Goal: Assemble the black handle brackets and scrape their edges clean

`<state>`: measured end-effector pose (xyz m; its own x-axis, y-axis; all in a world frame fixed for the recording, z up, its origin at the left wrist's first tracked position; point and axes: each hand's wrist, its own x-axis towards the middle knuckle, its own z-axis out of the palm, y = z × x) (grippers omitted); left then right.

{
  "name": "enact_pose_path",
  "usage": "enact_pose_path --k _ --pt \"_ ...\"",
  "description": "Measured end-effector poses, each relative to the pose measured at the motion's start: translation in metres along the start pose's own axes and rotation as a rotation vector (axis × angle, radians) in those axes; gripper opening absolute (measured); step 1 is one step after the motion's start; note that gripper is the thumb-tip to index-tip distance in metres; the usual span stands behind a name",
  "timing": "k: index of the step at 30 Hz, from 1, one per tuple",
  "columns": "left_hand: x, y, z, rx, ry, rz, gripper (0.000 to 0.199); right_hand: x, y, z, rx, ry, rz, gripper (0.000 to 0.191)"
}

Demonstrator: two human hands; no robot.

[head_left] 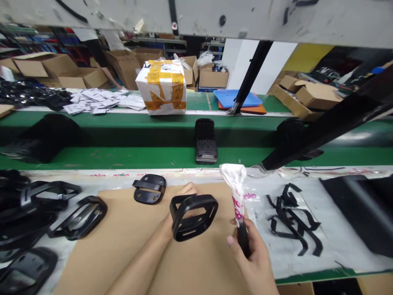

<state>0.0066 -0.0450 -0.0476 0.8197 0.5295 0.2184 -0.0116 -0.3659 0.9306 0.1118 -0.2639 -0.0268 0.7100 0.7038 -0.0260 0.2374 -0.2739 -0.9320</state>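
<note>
My left hand (188,189) is partly hidden behind a black plastic frame with a raised loop (213,205). Its curled fingers show just above the frame, closed on it over the brown cardboard (196,270). In my right hand (253,252) is a hammer (238,196) held by its black handle. White plastic with pink print wraps its head and upper shaft, and the head points up and away from me. A similar black part with a strap across it (150,189) lies at the cardboard's far edge, and another looped one (79,217) lies to the left.
More black parts (27,262) are piled at the left. Loose black strips (291,221) lie on white plastic sheeting at the right. Beyond, a green conveyor belt (138,153) carries a black ribbed piece (205,141). A slanted black post (322,127) rises at right; a taped box (162,88) stands behind.
</note>
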Motion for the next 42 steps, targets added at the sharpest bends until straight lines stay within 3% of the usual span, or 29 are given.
enact_pose_path --k 3,8,11,14,19,24,30,34,38,42 --pt "0.004 0.005 0.003 0.005 -0.024 0.017 0.038 0.023 -0.011 0.011 0.039 -0.08 -0.042 0.03" --pt "0.002 -0.001 0.008 0.107 0.111 0.121 0.04 0.047 -0.013 0.03 0.132 -0.126 -0.005 0.027" --pt "-0.002 -0.004 0.007 0.14 0.184 0.223 0.022 0.047 -0.007 0.037 0.213 -0.13 -0.039 0.016" --pt "-0.004 -0.006 0.006 0.164 0.182 0.287 0.007 0.043 0.001 0.039 0.272 -0.104 -0.028 0.017" --pt "-0.002 -0.007 0.009 0.147 0.138 0.301 0.013 0.04 0.008 0.039 0.297 0.0 0.015 0.022" --pt "-0.001 0.002 0.011 0.06 0.108 0.18 0.015 0.041 0.008 0.04 0.303 0.015 0.076 0.025" --pt "0.002 -0.003 0.004 0.032 -0.052 -0.201 0.019 0.036 0.004 0.037 0.138 0.009 0.115 0.035" --pt "0.003 -0.007 0.0 0.213 -0.109 -0.209 0.009 0.032 0.008 0.027 0.123 0.046 0.096 0.045" --pt "0.003 -0.004 -0.002 0.332 -0.223 -0.135 0.014 0.037 0.013 0.015 0.068 0.012 0.057 0.036" --pt "0.001 -0.002 -0.003 0.171 -0.252 -0.171 0.031 0.043 0.009 0.011 0.106 0.04 0.083 0.038"
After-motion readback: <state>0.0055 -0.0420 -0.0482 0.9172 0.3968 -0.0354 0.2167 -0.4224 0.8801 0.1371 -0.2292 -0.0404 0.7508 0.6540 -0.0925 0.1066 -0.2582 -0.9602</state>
